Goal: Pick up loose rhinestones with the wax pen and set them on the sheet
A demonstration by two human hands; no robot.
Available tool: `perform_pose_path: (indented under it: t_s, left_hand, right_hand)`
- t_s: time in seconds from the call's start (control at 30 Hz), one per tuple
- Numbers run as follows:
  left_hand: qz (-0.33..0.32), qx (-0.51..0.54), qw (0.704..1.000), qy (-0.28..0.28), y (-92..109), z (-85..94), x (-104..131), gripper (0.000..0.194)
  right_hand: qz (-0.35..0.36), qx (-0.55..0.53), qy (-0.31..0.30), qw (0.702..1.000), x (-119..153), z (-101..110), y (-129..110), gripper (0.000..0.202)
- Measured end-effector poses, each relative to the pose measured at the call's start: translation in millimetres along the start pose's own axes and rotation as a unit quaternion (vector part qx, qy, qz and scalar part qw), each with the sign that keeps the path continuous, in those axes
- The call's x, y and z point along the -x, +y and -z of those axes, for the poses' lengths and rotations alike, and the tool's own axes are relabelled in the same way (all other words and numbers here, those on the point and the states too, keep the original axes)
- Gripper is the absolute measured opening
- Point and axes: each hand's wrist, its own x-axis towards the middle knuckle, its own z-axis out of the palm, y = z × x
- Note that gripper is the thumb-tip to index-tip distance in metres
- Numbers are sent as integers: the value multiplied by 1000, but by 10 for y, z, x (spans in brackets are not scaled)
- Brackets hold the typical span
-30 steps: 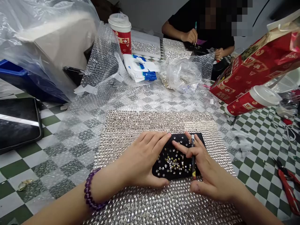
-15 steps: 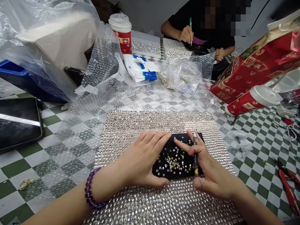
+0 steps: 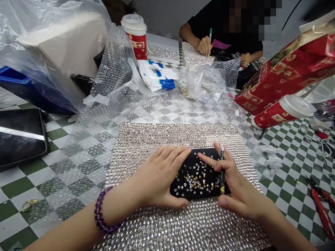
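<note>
black tray | silver rhinestone sheet | green-white checked tablecloth

A small craft workroom, probably informal.
Rhinestone sheet, bubble wrap, pliers and takeaway cups crowd a checkered table; a co-worker sits opposite.

Bare forearms and hands, sleeveless, a purple bead bracelet round the left wrist.
</note>
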Motion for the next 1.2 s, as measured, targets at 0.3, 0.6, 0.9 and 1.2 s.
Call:
perform_pose_path:
  t_s: [0.3,0.6,0.9,1.2]
  left_hand:
    - [-1,-11,1000,20,19,-1,2,127]
    - [-5,-12,999,29,10,-7,-7,128]
    - [-1,-5,1000,20,15,-14,3,119]
    - [-2,-3,1000,20,11,-9,9,122]
  right_hand:
    - [87,21,-21,996,-98,-111,-151,95]
    - [58,33,-52,996,-86,-135,-162,99]
    - [22,-6,-37,999,-34,-66,-92,74]
    - [52,10,-14,998,-28,-78,-74,80]
